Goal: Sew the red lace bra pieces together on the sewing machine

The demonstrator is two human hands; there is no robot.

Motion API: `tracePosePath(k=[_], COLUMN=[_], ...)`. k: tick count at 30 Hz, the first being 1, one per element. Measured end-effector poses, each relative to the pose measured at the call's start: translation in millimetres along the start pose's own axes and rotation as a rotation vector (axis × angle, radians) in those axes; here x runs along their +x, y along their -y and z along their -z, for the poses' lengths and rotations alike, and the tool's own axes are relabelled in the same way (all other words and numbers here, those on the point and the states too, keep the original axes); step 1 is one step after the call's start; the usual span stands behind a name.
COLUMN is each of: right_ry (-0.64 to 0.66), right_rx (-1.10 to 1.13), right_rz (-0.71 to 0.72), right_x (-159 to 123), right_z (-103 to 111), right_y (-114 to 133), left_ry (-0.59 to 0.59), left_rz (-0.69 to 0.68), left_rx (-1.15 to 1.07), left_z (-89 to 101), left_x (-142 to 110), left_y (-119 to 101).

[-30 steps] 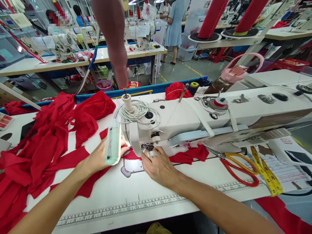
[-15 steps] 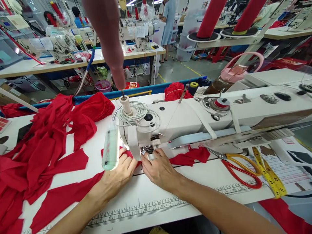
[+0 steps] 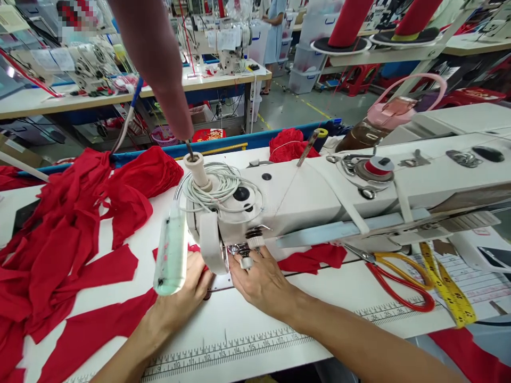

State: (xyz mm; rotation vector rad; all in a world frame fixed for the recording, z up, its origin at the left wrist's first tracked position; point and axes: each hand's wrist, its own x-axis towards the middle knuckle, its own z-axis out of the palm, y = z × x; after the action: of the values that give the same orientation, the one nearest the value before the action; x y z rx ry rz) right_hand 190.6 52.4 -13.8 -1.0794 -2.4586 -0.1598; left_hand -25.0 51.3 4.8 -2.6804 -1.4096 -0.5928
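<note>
A white sewing machine [image 3: 303, 191] stands across the table. My left hand [image 3: 187, 282] is left of its needle area with curled fingers on a red fabric piece [image 3: 194, 248]; a pale green translucent bar [image 3: 171, 252] hides some of the fingers. My right hand [image 3: 261, 276] is beside the presser foot, fingers bent and pressed together at the fabric, the tips partly hidden by the machine head. To its right, a red fabric strip [image 3: 313, 258] lies under the machine arm.
Red cut pieces [image 3: 75, 239] are heaped on the left. Scissors [image 3: 399, 276] and a yellow tape measure [image 3: 447, 290] lie on the right. A printed ruler [image 3: 235, 346] runs along the front edge. Behind the machine stand a pink-lidded bottle [image 3: 379, 119] and red thread cones [image 3: 351, 24].
My left hand has shifted left and slightly down, away from the needle area. My right hand stays nearly in place by the presser foot. The camera view has tilted a little.
</note>
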Motion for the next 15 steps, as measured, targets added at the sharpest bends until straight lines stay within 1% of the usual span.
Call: tracePosePath(k=[2,7,10,12,15], right_ry=[0.009,-0.031,-0.044,-0.042,-0.029], right_rx=[-0.007,0.001,0.016,0.02,0.024], right_rz=[0.001,0.02,0.012,0.005,-0.009], right_x=[0,1,2,2,1], right_z=[0,-1,-1,0,-1], right_y=[0,-2,-2,-1,0], left_ry=[-0.002,-0.035,-0.041,-0.054,-0.086], left_rz=[-0.028,-0.15,-0.173,-0.146,-0.076], left_rx=[0.043,0.205,0.245,0.199,0.05], left_z=[0.4,-1.0,-2.7,-2.7,-0.8], left_x=[1,6,6,5,6], left_y=[-1,-9,-15,-18,-20])
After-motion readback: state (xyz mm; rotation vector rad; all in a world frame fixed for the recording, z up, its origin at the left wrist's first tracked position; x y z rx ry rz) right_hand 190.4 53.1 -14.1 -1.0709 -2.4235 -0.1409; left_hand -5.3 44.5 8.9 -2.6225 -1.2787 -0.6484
